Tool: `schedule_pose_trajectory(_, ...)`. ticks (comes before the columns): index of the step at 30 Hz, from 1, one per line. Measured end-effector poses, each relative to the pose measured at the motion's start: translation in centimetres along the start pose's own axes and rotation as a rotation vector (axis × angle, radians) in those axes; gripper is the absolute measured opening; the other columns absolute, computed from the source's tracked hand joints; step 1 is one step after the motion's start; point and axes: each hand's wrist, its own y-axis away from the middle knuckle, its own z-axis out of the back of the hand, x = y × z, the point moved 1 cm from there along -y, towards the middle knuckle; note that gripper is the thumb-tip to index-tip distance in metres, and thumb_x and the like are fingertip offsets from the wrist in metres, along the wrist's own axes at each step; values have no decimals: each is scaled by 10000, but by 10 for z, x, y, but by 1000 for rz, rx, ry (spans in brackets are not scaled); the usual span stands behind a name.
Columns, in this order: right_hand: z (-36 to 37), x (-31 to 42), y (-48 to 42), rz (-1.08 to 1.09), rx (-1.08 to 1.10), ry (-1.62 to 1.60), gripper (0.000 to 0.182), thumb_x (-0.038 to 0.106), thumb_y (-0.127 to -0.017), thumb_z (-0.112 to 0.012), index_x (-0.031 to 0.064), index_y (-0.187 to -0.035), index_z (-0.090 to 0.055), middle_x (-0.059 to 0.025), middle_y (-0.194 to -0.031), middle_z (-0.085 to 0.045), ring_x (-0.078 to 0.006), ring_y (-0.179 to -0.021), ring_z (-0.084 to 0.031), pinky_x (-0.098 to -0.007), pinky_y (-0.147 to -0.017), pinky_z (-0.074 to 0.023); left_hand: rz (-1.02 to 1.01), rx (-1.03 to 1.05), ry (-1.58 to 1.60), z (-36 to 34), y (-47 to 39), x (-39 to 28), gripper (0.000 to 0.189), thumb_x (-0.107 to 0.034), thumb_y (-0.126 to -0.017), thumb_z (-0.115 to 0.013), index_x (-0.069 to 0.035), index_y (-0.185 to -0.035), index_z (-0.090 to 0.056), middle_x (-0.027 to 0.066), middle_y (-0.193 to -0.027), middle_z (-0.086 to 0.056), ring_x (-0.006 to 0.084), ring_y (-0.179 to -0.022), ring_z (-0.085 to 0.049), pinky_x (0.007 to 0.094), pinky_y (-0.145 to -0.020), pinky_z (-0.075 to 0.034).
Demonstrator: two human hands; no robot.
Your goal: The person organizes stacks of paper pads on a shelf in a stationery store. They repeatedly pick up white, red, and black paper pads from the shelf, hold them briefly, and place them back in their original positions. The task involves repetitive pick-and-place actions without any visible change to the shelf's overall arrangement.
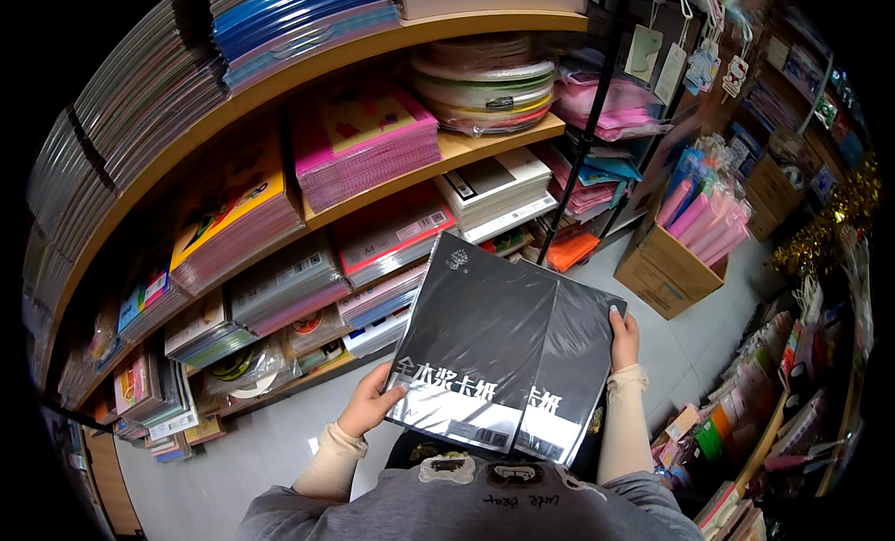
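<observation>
Two overlapping packs of black card paper (pixel 482 317) in clear plastic wrap lie tilted in front of my body. My left hand (pixel 370 401) grips the lower left edge, its thumb on top. At the upper right edge, my right hand (pixel 622 335) holds the partly covered pack (pixel 570 345) with its thumb on the face. The fingers under both packs are hidden. Beyond the packs, shelves bear a red-bordered pack stack (pixel 391 233) and a white pack stack (pixel 496 184).
Wooden shelves (pixel 489 146) with stacked paper packs curve along the left and front. A cardboard box (pixel 664 268) of pink rolls stands on the tiled floor at the right. Hanging packets (pixel 727 429) line the lower right. A black metal rack post (pixel 587 135) rises beyond my right hand.
</observation>
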Motion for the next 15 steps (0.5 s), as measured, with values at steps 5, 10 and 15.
schedule_pose_trajectory(5, -3, 1, 2, 12, -6, -14, 337, 226, -896, -585, -40, -1102, -575, -68, -1012, -618, -129, -900, -539, -256, -828, -417, 19, -79, 181, 14, 9, 16, 487, 4, -855, -563, 16, -1316, -407, 67, -1180, -547, 127, -1065, -515, 268, -945, -391)
schedule_pose_trajectory(10, -11, 7, 5, 20, 24, -8, 306, 223, -900, -581, -33, -1069, -580, -57, -988, -614, -119, -877, -530, -253, -814, -417, -51, -239, 468, 13, 1, 12, 400, 14, -855, -533, -5, -1243, -439, 73, -1110, -585, 143, -989, -583, 275, -864, -472)
schedule_pose_trajectory(15, -15, 10, 6, 45, 24, 33, 307, 233, -901, -581, -27, -1063, -582, -50, -980, -611, -114, -873, -527, -245, -809, -416, -146, -337, 591, 15, -31, -4, 329, 21, -878, -489, -18, -1202, -454, 74, -1086, -586, 148, -950, -596, 273, -809, -506)
